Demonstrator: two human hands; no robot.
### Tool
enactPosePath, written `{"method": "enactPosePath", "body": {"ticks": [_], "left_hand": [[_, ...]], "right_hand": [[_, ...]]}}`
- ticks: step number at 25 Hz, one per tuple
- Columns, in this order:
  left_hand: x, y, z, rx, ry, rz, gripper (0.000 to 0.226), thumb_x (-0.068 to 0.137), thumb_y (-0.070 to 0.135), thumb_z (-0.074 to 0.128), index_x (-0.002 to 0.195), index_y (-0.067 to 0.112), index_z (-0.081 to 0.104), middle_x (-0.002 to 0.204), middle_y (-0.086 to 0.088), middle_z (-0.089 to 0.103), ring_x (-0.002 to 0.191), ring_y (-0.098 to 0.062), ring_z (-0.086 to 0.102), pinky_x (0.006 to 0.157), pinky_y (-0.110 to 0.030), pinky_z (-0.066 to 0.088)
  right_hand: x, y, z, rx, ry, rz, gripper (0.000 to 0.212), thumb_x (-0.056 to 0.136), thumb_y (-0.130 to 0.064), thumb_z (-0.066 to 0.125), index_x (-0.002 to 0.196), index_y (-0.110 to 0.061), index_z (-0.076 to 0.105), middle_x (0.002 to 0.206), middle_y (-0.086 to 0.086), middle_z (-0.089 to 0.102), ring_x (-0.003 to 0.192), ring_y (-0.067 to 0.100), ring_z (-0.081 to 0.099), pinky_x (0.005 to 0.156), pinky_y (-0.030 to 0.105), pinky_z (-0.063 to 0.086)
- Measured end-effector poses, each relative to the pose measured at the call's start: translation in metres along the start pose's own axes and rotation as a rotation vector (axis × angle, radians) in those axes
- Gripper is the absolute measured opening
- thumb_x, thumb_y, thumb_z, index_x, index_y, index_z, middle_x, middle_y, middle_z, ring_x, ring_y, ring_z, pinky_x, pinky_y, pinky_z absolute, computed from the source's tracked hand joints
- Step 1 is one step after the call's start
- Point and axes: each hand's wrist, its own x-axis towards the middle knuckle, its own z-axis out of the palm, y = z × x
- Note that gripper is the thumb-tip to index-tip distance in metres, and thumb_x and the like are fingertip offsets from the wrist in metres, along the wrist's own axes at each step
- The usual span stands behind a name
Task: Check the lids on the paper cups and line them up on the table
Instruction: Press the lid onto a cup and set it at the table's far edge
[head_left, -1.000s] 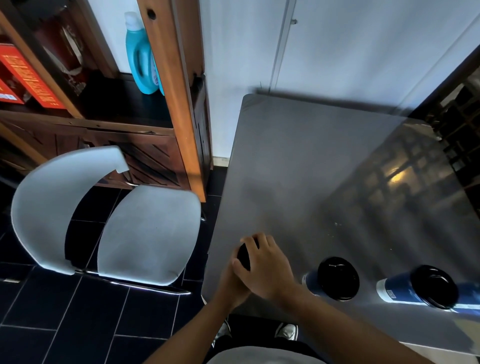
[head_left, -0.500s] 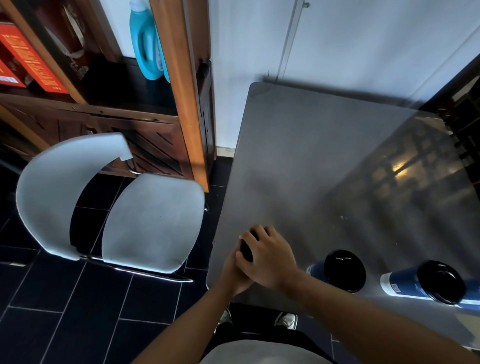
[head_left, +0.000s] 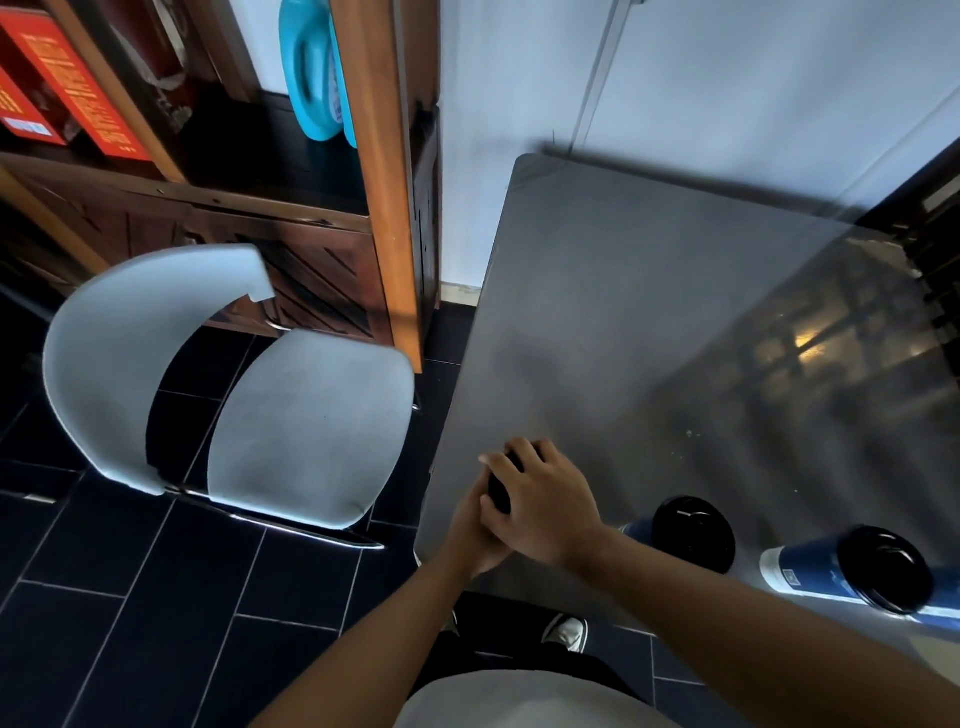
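Three blue paper cups with black lids stand near the front edge of the grey table (head_left: 649, 312). The leftmost cup (head_left: 500, 488) is almost wholly hidden by my hands; only a patch of its black lid shows. My right hand (head_left: 545, 499) lies over that lid with fingers curled round its rim. My left hand (head_left: 467, 525) grips the cup's side from the left, mostly hidden under the right hand. The middle cup (head_left: 693, 532) and the right cup (head_left: 862, 569) stand untouched to the right.
A light blue chair (head_left: 234, 400) stands on the dark tiled floor left of the table. Behind it is a wooden shelf unit (head_left: 384, 208) holding a blue bottle (head_left: 311, 67) and red boxes. A white wall runs behind the table.
Both hands stay clasped on the leftmost cup at the same spot on the table. The camera has tilted slightly; the cups have not moved.
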Motion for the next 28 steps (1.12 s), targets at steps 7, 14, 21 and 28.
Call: {"method": "enactPosePath", "body": {"ticks": [7, 14, 21, 28], "left_hand": [[-0.013, 0.0, -0.016, -0.102, -0.02, -0.07, 0.082, 0.062, 0.043, 0.089, 0.134, 0.033, 0.05, 0.118, 0.012, 0.071, 0.109, -0.007, 0.068, 0.093, -0.029, 0.056], [-0.034, 0.03, -0.022, -0.431, 0.046, -0.283, 0.052, 0.1, 0.064, 0.031, 0.11, 0.026, 0.065, 0.099, -0.005, 0.077, 0.094, -0.021, 0.074, 0.089, -0.044, 0.059], [-0.042, 0.043, -0.023, -0.733, -0.121, -0.543, 0.061, 0.089, 0.073, 0.051, 0.139, 0.038, 0.047, 0.126, -0.012, 0.069, 0.102, -0.037, 0.073, 0.063, -0.054, 0.06], [-0.056, 0.046, -0.019, -0.687, -0.148, -0.621, 0.067, 0.093, 0.073, 0.036, 0.133, 0.025, 0.057, 0.119, -0.014, 0.073, 0.103, -0.033, 0.072, 0.059, -0.042, 0.06]], "right_hand": [[0.0, 0.017, -0.021, 1.076, -0.01, 0.272, 0.048, 0.082, -0.037, 0.053, 0.13, -0.035, 0.052, 0.131, -0.003, 0.046, 0.119, 0.013, 0.051, 0.091, 0.023, 0.045], [-0.009, 0.02, 0.0, 1.48, -0.101, 0.462, 0.027, 0.086, -0.025, 0.058, 0.113, -0.025, 0.061, 0.101, 0.006, 0.066, 0.091, 0.018, 0.066, 0.082, 0.034, 0.051], [-0.017, 0.022, 0.028, 1.663, -0.213, 0.899, 0.056, 0.076, -0.061, 0.062, 0.113, -0.019, 0.063, 0.114, 0.02, 0.068, 0.101, 0.037, 0.069, 0.089, 0.054, 0.057], [-0.029, 0.017, 0.036, 1.658, -0.201, 0.946, 0.058, 0.089, -0.056, 0.048, 0.119, -0.01, 0.064, 0.11, 0.027, 0.071, 0.087, 0.034, 0.07, 0.083, 0.055, 0.056]]}}
